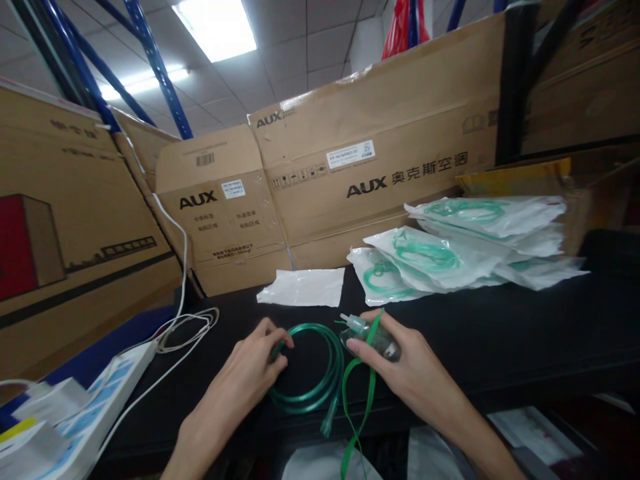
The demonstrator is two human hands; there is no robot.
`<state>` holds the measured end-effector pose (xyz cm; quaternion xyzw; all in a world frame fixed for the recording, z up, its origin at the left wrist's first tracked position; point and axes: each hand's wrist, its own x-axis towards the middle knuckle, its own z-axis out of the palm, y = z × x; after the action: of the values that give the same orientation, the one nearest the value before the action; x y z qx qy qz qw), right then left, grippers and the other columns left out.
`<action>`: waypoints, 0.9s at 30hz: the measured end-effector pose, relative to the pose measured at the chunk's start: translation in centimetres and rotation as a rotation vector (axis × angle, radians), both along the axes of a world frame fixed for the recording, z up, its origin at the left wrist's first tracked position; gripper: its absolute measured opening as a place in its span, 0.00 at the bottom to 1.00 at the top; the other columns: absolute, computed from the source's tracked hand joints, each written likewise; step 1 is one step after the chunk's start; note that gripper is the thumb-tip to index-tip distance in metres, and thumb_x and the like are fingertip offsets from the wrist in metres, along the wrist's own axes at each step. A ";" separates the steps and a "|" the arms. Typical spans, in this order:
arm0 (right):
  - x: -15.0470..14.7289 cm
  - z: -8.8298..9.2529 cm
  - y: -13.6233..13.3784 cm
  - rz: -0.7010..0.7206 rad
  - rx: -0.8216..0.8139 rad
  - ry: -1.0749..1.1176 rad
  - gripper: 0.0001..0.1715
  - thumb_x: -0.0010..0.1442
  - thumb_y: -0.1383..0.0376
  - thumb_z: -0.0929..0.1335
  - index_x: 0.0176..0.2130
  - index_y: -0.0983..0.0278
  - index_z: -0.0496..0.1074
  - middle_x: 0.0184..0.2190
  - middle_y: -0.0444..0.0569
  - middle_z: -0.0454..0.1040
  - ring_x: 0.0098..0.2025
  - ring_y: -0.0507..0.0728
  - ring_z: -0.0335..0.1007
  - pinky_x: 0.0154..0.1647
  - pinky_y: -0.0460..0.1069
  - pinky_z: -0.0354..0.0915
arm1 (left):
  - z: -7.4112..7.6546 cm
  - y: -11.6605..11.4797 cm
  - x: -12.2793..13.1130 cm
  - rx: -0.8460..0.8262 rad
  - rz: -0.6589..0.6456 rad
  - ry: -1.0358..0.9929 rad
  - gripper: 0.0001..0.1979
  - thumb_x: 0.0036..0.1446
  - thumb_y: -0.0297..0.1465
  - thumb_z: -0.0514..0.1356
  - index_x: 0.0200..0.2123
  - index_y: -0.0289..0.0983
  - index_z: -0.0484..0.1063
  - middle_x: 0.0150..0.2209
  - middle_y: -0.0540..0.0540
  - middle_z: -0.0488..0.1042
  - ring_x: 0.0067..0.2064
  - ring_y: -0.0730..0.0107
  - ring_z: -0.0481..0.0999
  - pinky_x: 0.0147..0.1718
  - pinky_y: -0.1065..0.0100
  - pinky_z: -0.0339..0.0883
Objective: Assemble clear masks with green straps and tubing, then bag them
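On the black tabletop lies a coil of green clear tubing [334, 373], its connector end [327, 425] pointing toward the front edge. My left hand [260, 360] grips the left side of this coil between thumb and fingers. To the right, my right hand [395, 347] is wrapped round a clear oxygen mask [384, 343] with a pale green connector on its tip. A green elastic strap [371, 383] trails from the mask and hangs down over the front edge. Part of the mask is covered by my fingers.
Several white packets with coiled green tubing [425, 257] are piled at the back right. A flat white wrapper [301, 288] lies behind the coil. Cardboard boxes [320, 200] wall the back. A power strip [107, 407] with a white cable [186, 267] sits at left.
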<state>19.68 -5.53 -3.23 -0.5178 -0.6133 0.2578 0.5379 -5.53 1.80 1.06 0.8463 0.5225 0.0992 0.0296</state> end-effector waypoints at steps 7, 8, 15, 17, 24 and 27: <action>0.0 0.0 0.0 0.015 0.005 0.025 0.17 0.61 0.51 0.71 0.41 0.61 0.72 0.29 0.42 0.75 0.29 0.54 0.68 0.31 0.47 0.61 | 0.9 -4.8 1.1 -0.073 0.073 0.069 0.14 0.67 0.30 0.54 0.41 0.40 0.81 0.39 0.44 0.80 0.40 0.62 0.80 0.40 0.65 0.65; 0.0 0.0 0.1 0.016 0.007 0.029 0.17 0.62 0.51 0.71 0.41 0.61 0.72 0.29 0.42 0.74 0.28 0.54 0.68 0.31 0.47 0.61 | 0.9 -5.4 1.3 -0.089 0.040 0.041 0.15 0.68 0.32 0.53 0.41 0.40 0.82 0.39 0.44 0.81 0.40 0.62 0.81 0.40 0.66 0.66; 0.3 -0.5 0.4 0.013 0.020 0.120 0.20 0.62 0.47 0.71 0.42 0.60 0.72 0.30 0.42 0.75 0.31 0.54 0.72 0.32 0.46 0.65 | 0.6 -4.6 2.5 0.090 -0.254 -0.033 0.18 0.70 0.32 0.56 0.61 0.48 0.70 0.59 0.46 0.72 0.59 0.61 0.73 0.58 0.62 0.66; 0.4 -0.6 0.5 0.002 0.023 0.128 0.21 0.62 0.47 0.70 0.42 0.61 0.71 0.29 0.42 0.75 0.30 0.54 0.72 0.32 0.46 0.65 | 0.6 -3.1 3.2 0.092 -0.392 -0.021 0.25 0.69 0.30 0.58 0.66 0.50 0.63 0.65 0.47 0.66 0.65 0.62 0.66 0.65 0.61 0.59; 0.6 -0.3 0.5 -0.002 0.024 0.142 0.24 0.65 0.44 0.66 0.37 0.61 0.70 0.25 0.41 0.70 0.27 0.53 0.67 0.29 0.46 0.62 | 1.0 0.5 3.6 0.055 -0.338 0.073 0.12 0.70 0.34 0.58 0.52 0.44 0.77 0.52 0.48 0.77 0.52 0.60 0.78 0.51 0.63 0.70; 0.6 -0.3 0.4 -0.003 0.026 0.133 0.24 0.67 0.44 0.65 0.37 0.61 0.71 0.27 0.42 0.71 0.29 0.53 0.68 0.31 0.46 0.62 | 0.8 0.4 1.9 0.117 -0.171 0.097 0.11 0.70 0.37 0.57 0.47 0.44 0.79 0.48 0.48 0.79 0.48 0.58 0.80 0.44 0.64 0.70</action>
<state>20.26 -5.11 -3.54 -0.4933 -0.5787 0.2831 0.5844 -3.59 2.24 1.87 0.8919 0.4425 0.0855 -0.0370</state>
